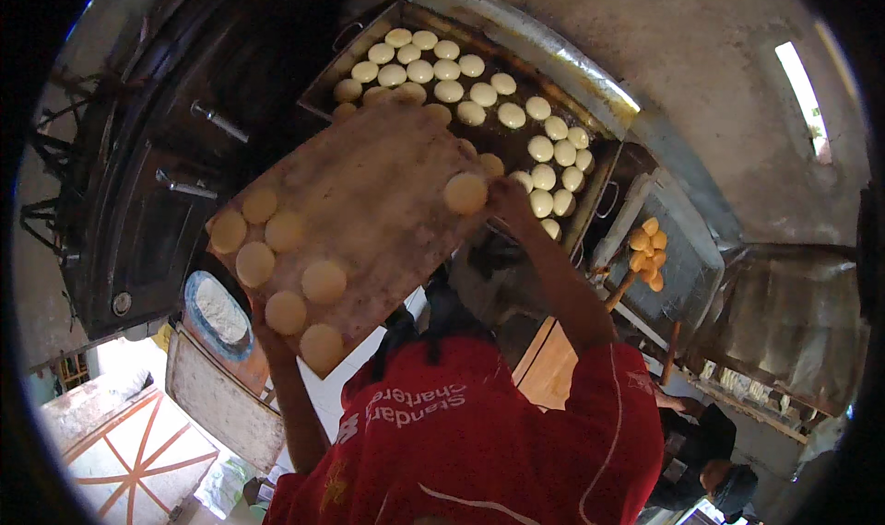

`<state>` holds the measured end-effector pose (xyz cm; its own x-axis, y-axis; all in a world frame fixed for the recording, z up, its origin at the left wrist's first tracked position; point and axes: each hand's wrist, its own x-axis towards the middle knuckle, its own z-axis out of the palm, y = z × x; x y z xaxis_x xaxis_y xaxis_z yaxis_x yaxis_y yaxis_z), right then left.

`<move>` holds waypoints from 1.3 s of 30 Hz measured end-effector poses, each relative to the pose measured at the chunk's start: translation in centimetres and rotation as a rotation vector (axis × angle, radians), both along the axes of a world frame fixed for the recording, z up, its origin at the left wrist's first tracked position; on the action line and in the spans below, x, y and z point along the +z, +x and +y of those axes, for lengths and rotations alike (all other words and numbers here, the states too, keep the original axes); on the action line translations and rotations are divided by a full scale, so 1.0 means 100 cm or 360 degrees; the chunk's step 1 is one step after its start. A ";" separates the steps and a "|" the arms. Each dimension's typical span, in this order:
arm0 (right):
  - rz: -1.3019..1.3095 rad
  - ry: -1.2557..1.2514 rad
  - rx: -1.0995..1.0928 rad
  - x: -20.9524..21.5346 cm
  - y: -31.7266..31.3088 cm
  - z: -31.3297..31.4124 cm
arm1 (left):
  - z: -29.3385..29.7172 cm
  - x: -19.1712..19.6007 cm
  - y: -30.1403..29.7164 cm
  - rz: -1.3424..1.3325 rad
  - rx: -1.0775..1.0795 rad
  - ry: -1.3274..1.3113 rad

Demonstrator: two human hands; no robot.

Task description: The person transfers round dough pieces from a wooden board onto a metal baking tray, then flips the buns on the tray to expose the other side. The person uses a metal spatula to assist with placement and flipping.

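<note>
A long wooden board (pixel 369 188) slants out in front of me, its far end over a rectangular pan (pixel 597 110) of dark liquid. Beneath its near left edge, my left hand (pixel 265 320) is closed on the board, fingers mostly hidden. At the right edge, my right hand (pixel 503 199) closes on the side of a pale, flat dough round (pixel 466 193); its fingertips are partly hidden. Several other dough rounds (pixel 324 282) lie on the board's near left part, and more line its far edge. Glossy pale dough pieces (pixel 482 94) float in the pan.
Several browned round pieces (pixel 649 253) sit in a long-handled scoop over a mesh tray (pixel 678 239) at right. At left are a dark metal cabinet (pixel 152 202) with handles and a blue-rimmed basin (pixel 198 308) of white powder. Another person (pixel 696 447) is at lower right.
</note>
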<state>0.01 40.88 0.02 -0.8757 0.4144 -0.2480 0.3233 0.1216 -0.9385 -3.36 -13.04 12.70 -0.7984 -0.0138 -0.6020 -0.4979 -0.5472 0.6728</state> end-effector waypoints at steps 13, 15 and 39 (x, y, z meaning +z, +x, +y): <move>0.0159 0.1336 -0.0682 0.024 -0.081 0.045 | -0.040 -0.019 0.031 0.0707 -0.0234 -0.0600; 0.0053 0.1018 -0.0117 0.029 -0.067 -0.022 | -0.020 -0.002 0.018 0.0202 -0.0021 0.0178; -0.0069 0.0131 -0.0145 -0.032 -0.031 0.015 | -0.027 -0.011 0.012 0.0102 -0.0071 -0.0377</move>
<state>-3.10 42.43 -3.17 -0.8227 0.5122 -0.2465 0.3765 0.1661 -0.9114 -2.15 -15.79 11.63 -0.8379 -0.1121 -0.5341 -0.4700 -0.3490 0.8107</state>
